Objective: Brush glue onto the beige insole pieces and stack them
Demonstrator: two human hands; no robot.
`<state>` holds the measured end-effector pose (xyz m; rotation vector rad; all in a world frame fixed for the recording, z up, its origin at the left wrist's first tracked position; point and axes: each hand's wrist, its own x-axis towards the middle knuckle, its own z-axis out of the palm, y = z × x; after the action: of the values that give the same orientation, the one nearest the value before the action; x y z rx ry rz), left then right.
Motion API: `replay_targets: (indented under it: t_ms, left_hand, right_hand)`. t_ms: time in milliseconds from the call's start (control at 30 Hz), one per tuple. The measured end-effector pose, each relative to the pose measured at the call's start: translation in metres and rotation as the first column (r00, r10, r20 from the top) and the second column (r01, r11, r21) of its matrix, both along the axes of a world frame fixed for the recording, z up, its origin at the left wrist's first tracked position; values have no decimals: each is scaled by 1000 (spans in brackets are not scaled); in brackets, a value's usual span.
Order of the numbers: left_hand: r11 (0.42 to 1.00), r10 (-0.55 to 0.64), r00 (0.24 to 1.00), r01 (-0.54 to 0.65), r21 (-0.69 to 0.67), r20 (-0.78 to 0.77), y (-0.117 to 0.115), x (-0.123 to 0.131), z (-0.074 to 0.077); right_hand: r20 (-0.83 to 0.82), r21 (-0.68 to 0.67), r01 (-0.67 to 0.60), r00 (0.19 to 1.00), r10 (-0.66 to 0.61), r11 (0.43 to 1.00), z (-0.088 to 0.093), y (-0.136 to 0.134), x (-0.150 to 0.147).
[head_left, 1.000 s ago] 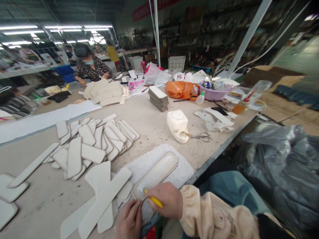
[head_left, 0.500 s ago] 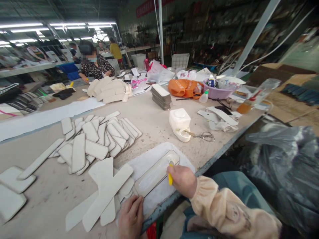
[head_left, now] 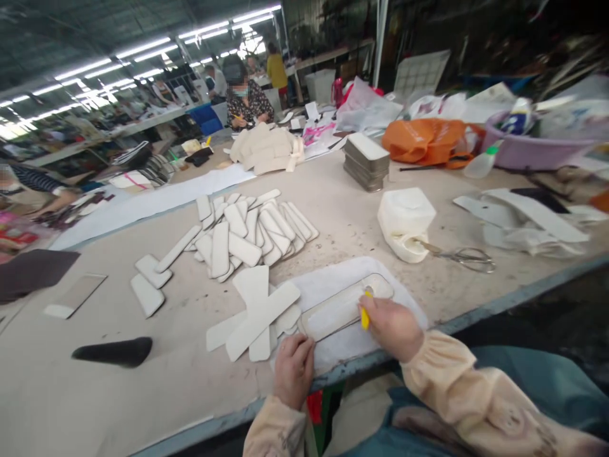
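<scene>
My right hand (head_left: 396, 325) is closed around a brush with a yellow handle (head_left: 365, 314). Its tip touches the far right end of a long white panel with rounded corners (head_left: 340, 309), whose surface looks wet in places. That panel lies on a white sheet (head_left: 404, 285) near the table edge. At the panel's near left corner, my left hand (head_left: 294, 368) presses with curled fingers. Just left of it are crossed white strips (head_left: 261, 317). Beyond them spreads a loose heap of white rounded pieces (head_left: 242, 235).
A cut-open white plastic container (head_left: 406, 219) stands ahead, with scissors (head_left: 469, 257) beside it. Farther back are a stack of panels (head_left: 366, 164), an orange bag (head_left: 423, 141) and a purple basin (head_left: 542, 145). A black tapered object (head_left: 114, 351) lies left. A co-worker (head_left: 247, 98) sits across the table.
The view has swung left, so things appear farther right and more of the table's left side shows. Both hands stay at the panel, the brush still at its far end.
</scene>
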<state>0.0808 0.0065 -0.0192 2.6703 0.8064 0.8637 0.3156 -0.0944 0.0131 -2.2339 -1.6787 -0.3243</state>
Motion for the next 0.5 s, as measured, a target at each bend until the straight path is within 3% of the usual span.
replay_targets:
  t_ms: [100,167,233,333,500]
  left_hand:
    - [1000,-8,1000,8,2,-1,-1,0,3]
    - [1000,-18,1000,18,5,0,-2,0,4]
    - [1000,-26,1000,26,6,-1,-2,0,5]
    - [1000,-16,1000,16,9,3,-2,1,4]
    - [1000,3,1000,-3,-18,12,-3,1,1]
  right_hand:
    - [-216,78,-252,940,264,964,9,11,-50]
    - [-413,181,-292,844,342,939,16,20,-78]
    - [-589,221,-251,736,334,942,19,27,-89]
    - [-745,141,-109,643,178,984,11,32,-68]
    - [-758,70,159,650,-51,985,-3,9,11]
